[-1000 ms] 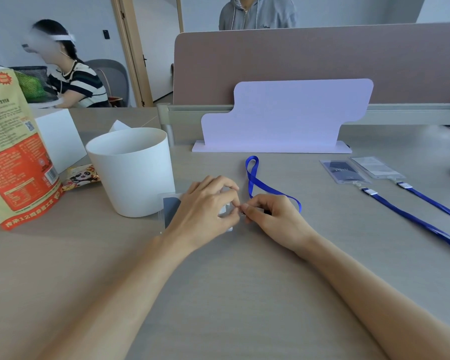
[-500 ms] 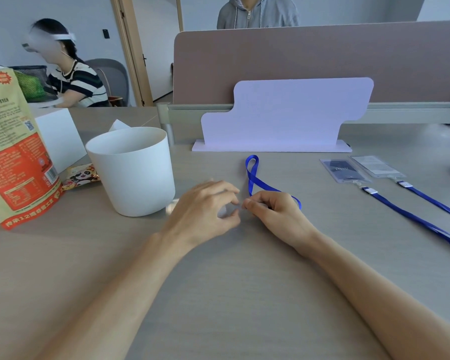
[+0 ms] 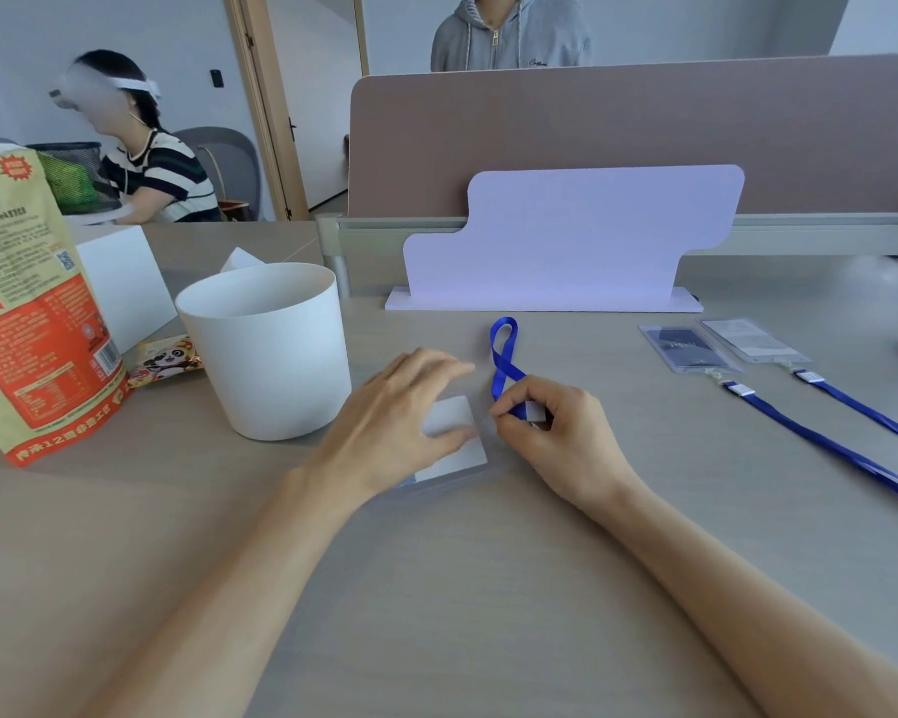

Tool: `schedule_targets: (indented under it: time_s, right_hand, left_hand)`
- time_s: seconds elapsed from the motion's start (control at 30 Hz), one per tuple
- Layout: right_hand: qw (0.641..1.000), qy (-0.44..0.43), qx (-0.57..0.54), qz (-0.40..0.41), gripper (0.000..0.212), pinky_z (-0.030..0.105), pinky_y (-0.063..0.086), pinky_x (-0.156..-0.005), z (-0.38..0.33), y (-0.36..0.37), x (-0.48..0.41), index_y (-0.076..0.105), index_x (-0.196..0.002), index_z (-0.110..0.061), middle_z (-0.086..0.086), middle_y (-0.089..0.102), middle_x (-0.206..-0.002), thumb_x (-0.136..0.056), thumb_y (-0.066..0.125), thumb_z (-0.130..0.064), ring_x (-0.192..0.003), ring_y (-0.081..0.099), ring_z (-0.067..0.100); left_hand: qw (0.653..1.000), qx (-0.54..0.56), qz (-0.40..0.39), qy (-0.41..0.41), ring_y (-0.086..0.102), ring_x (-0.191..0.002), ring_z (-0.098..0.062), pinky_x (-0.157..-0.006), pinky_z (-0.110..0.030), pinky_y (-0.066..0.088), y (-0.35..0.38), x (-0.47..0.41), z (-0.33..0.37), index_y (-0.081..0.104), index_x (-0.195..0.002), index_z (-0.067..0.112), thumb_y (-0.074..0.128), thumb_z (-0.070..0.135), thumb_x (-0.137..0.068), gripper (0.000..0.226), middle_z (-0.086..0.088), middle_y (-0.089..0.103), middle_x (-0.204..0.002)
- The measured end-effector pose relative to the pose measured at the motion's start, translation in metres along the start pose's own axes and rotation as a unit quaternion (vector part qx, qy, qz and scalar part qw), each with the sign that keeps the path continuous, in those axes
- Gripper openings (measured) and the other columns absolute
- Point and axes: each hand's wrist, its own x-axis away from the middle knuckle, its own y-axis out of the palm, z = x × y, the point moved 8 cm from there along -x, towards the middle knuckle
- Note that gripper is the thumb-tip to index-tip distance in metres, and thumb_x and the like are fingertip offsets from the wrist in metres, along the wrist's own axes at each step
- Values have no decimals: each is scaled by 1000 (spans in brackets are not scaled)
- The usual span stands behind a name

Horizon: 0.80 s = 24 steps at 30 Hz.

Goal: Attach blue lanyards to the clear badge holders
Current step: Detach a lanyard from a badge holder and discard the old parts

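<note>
Blue ribbon first: from the head view, the blue lanyard (image 3: 504,355) loops away from me toward the white stand (image 3: 566,241), and its near end is pinched in my right hand (image 3: 556,432), fingers curled tight around the clip end, where a small pale metal piece shows between them. My left hand (image 3: 390,417) lies flat and closed-fingered over the clear badge holder (image 3: 454,443), pressing it to the desk (image 3: 436,588); only its right part and near edge show past my thumb. The relation that matters: the holder sits just left of the clip, nearly touching, its long axis running roughly toward and away from me, so I judge the clip must travel a little leftward to meet the holder's slot, which I cannot see under my fingers. My right hand is the nearer one to that clip. Two finished badges (image 3: 716,344) lie well off to my right with their lanyards attached. A white bucket (image 3: 265,355) stands just left of my left hand; nothing is visible inside, though its bottom is hidden.
</note>
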Motion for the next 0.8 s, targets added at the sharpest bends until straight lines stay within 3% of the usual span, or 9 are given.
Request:
schedule_targets:
  time_s: [0.07, 0.17, 0.23, 0.3, 0.4, 0.57, 0.63, 0.7, 0.8]
  right_hand:
    - [999, -30, 20, 24, 20, 8, 35, -53, -6, -4, 1, 66, -74, -16, -21, 60, -60, -79, 62, 2, -54, 49, 0]
    - [997, -60, 21, 42, 22, 8, 35, -54, -12, -9, 2, 61, -73, -17, -16, 61, -66, -79, 62, 5, -55, 49, 1]
    - [997, -67, 11, 44, 25, 7, 34, -53, -15, -12, 2, 55, -73, -19, -24, 60, -67, -81, 62, 3, -55, 50, 0]
    - [996, -73, 1, 47, 29, 6, 34, -52, -16, -13, 2, 50, -72, -22, -28, 59, -68, -84, 63, 2, -56, 51, -1]
    - [996, -70, 2, 56, 27, 6, 34, -52, -15, -13, 2, 49, -74, -20, -19, 59, -63, -85, 65, -1, -54, 48, 2]
    - [998, -18, -23, 49, 18, 11, 38, -54, -2, -11, -2, 55, -91, -23, -10, 61, -78, -86, 67, -11, -55, 47, 8]
    - [1000, 8, -3, 28, 12, 15, 37, -53, 5, -7, -4, 60, -93, -20, -7, 63, -76, -85, 67, -13, -53, 44, 7]
    - [999, 26, 39, 2, 4, 15, 34, -51, 11, -3, -5, 63, -83, -18, -2, 58, -65, -86, 66, -18, -53, 39, 7]
    - [994, 55, 74, -63, 41, 19, 24, -47, 14, 8, -3, 42, -59, -12, -5, 32, -53, -89, 64, -32, -51, 26, 11]
  left_hand:
    - [998, 10, -34, -44, 48, -111, -8, -82, -27, 45, 2, 0, -5, 36, -141, 33, 68, 47, -80, 70, 19, 56, -122]
    - [994, 33, -70, -76, 48, -102, -5, -82, -28, 44, 5, 1, -11, 32, -141, 35, 64, 53, -81, 71, 24, 61, -105]
    - [991, 53, -85, -93, 49, -101, -3, -87, -27, 43, 7, 2, -12, 30, -142, 37, 56, 63, -80, 72, 25, 57, -114]
    - [986, 60, -115, -105, 46, -118, -5, -96, -27, 39, 15, 5, -13, 26, -145, 37, 50, 66, -83, 72, 23, 50, -132]
    - [984, 79, -113, -116, 42, -128, -6, -100, -28, 37, 17, 5, -17, 35, -143, 34, 55, 61, -84, 68, 17, 48, -136]
    - [997, -40, 64, 7, 58, -86, -13, -72, -25, 43, -21, -2, 1, 60, -100, 21, 74, 35, -77, 30, 9, 58, -94]
    - [996, -68, 57, 33, 59, -70, -19, -55, -32, 47, -22, 0, 8, 53, -84, 20, 68, 17, -78, 17, 7, 55, -85]
    - [995, -82, 19, 46, 47, -62, -16, -46, -36, 46, -14, 2, 9, 45, -78, 20, 64, 10, -74, 22, 6, 51, -81]
    - [994, -83, -20, 67, 35, -71, -8, -46, -35, 43, -5, 3, 10, 39, -79, 22, 63, 11, -72, 28, 8, 49, -84]
